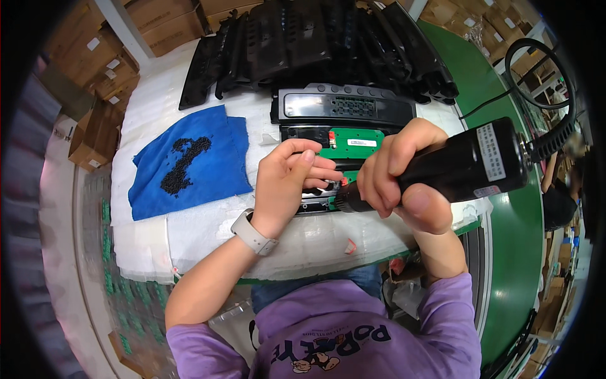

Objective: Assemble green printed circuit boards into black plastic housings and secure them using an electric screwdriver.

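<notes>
My right hand (407, 174) is wrapped round a black corded electric screwdriver (461, 165), held nearly level, its ribbed front end pointing left. That end is just above black plastic housings holding green circuit boards (353, 144); its tip is hidden. My left hand (284, 180) is over the left side of the same boards, thumb against the bent fingers. Anything pinched there is too small to make out. Left of it, a heap of tiny black screws (183, 165) lies on a blue cloth (218, 142).
Beyond my hands sits a black panel with round buttons (344, 104). Many black plastic housings (284, 47) are piled behind it. White foam sheeting (208, 237) covers the table. A green surface (514, 265) runs along the right, and the screwdriver's cable (558, 136) loops above it.
</notes>
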### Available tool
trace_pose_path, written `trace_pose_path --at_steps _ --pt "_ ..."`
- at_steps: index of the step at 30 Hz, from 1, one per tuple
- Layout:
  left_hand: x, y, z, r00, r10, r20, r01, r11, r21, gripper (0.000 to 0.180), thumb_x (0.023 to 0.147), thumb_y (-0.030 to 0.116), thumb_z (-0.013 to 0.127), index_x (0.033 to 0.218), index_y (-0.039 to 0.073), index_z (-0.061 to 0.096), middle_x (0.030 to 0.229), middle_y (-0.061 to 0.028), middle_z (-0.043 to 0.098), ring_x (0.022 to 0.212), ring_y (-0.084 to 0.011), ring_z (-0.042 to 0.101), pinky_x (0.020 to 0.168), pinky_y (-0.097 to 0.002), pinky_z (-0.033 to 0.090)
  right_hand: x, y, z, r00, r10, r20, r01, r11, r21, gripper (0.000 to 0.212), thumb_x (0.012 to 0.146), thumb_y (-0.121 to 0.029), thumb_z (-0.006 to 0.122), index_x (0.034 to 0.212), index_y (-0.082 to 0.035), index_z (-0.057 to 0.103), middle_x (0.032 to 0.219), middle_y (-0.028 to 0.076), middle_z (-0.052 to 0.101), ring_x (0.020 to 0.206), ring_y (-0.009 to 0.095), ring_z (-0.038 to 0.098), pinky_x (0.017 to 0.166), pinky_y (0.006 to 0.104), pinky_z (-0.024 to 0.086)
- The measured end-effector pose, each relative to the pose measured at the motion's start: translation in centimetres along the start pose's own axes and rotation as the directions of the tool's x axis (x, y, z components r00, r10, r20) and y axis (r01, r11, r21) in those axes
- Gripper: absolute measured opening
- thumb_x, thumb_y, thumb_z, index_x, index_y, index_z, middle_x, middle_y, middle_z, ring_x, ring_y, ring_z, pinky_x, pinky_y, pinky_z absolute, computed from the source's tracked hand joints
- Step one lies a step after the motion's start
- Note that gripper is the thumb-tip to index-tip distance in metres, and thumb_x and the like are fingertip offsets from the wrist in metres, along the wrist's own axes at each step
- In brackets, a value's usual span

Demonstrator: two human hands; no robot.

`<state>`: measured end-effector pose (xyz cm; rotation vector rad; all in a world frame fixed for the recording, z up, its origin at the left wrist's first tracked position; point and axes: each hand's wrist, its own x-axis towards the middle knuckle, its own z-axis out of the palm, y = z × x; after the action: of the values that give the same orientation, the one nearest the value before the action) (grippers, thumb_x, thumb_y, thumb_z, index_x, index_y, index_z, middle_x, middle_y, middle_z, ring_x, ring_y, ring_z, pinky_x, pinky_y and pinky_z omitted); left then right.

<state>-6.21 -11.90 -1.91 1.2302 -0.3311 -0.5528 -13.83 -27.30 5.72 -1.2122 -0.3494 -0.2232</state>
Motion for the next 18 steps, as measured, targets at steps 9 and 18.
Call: trace_pose_path --at_steps 9,18 --pt "-0.1 -1.3 -0.1 0.991 0.077 -0.109 -0.083 0.995 -0.053 0.026 0.097 0.024 0.039 0.093 0.001 0.05 0.06 -0.004 0.053 0.043 -0.0064 0.045 0.038 -0.0182 0.031 1.1 1.1 2.3 0.987 -0.054 0.149 0.073 0.99 -0.123 0.027 0.072 -0.012 0.066 0.08 -0.004 0.042 0.057 0.005 0.046 0.044 0.012 0.045 0.042 0.0244 0.038" --pt "-0.4 -0.1 0.0 0.999 0.034 0.028 -0.03 0.992 -0.125 0.014 0.092 0.016 0.049 0.09 0.002 0.05 0.065 -0.0015 0.053 0.048 -0.0033 0.037 0.044 -0.0172 0.03 0.8 0.6 -0.1 0.992 -0.049 0.119 0.046 0.999 0.024 0.033 0.075 -0.025 0.067 0.087 -0.004 0.044 0.056 0.002 0.047 0.042 0.012 0.045 0.045 0.0279 0.04"
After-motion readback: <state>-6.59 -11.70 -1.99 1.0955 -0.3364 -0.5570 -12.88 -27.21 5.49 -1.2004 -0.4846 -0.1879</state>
